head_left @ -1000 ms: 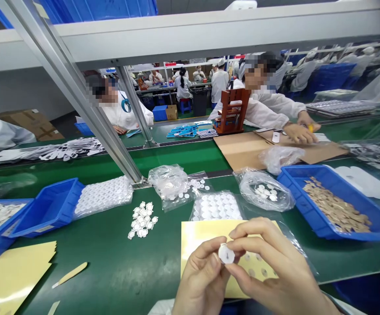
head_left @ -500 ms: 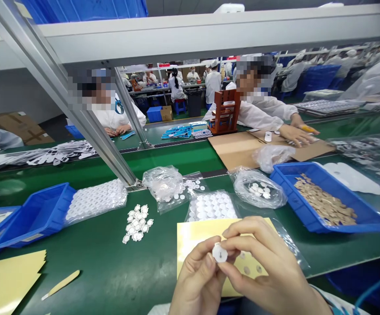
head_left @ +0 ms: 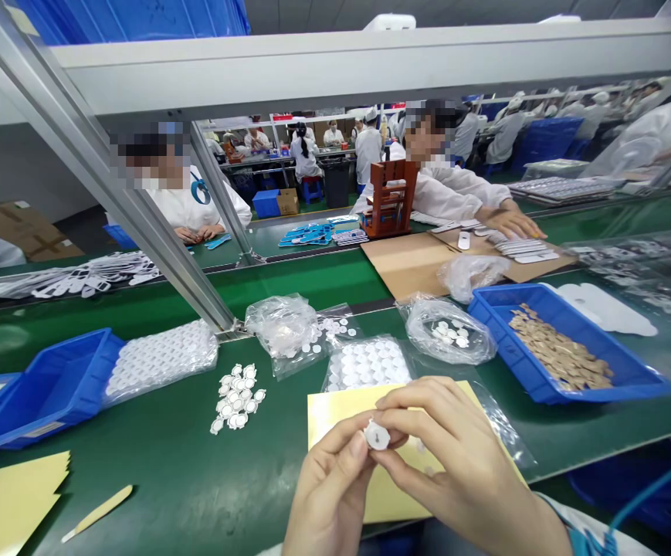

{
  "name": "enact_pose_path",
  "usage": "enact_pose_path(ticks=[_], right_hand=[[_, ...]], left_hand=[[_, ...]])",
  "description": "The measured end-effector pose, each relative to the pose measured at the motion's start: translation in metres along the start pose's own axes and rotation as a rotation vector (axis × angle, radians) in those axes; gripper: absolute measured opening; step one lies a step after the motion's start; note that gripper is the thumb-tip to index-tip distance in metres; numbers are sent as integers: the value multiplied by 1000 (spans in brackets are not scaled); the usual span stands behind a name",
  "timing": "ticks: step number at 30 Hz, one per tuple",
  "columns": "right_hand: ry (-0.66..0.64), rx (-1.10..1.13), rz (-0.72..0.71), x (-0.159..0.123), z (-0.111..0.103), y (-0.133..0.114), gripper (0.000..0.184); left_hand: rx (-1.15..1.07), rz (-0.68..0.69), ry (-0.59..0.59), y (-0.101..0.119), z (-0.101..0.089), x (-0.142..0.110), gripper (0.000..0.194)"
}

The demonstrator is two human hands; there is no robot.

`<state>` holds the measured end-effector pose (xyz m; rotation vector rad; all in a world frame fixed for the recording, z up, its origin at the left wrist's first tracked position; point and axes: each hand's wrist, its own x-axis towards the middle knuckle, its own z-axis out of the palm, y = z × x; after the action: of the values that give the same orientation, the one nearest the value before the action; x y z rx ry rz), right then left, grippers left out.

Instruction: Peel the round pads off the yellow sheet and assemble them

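A small white round disc (head_left: 376, 435) is pinched between the fingertips of both my hands at the bottom centre. My left hand (head_left: 327, 494) holds it from below with thumb and forefinger. My right hand (head_left: 456, 471) closes over it from the right. Both hands hover above a yellow backing sheet (head_left: 335, 408) lying on the green table. A loose pile of similar white discs (head_left: 235, 395) sits to the left of the sheet. A clear bag of white discs (head_left: 370, 363) lies just beyond the sheet.
A blue tray of tan pieces (head_left: 560, 357) stands at the right, two blue trays (head_left: 51, 390) at the left. Clear bags (head_left: 448, 332) with white parts lie mid-table. A slanted metal post (head_left: 138, 208) rises at left. A wooden stick (head_left: 97, 512) lies near another yellow sheet (head_left: 5, 502). Co-workers sit across the belt.
My hands with the disc have drifted slightly left and up in the view as the camera turned right. The person opposite moved a hand over the cardboard.
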<state>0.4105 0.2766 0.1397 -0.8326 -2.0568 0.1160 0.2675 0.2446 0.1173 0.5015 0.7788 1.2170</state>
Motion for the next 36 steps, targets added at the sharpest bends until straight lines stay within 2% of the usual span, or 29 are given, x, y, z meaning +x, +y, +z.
enact_pose_path(ticks=[6,17,20,22,25,27,29,30,33,36], right_hand=[[-22,-14,-21,0,1,-1,15],[-33,-38,-31,-2,8,1,14],[-63,-47,-36,-9,15,9,13],[-94,-62,-27,-16,20,22,12],[-88,-143,97,-27,23,64,17],[-70,-234,351,-35,21,101,23],[-80,-251,669,-42,16,139,26],[-41,-274,745,-46,12,156,27],[-7,-295,827,-53,4,189,29],[-9,-276,844,-58,2,196,36]], left_hand=[[100,22,66,2,7,4,13],[101,46,114,-2,4,9,16],[91,60,90,-7,3,13,18],[132,62,60,-9,-3,17,26],[525,154,147,-5,-29,22,29],[876,262,305,4,-59,27,29],[1016,341,463,16,-93,32,26],[1095,382,553,22,-110,35,23],[1307,451,705,40,-151,44,14],[1478,436,740,49,-170,53,10]])
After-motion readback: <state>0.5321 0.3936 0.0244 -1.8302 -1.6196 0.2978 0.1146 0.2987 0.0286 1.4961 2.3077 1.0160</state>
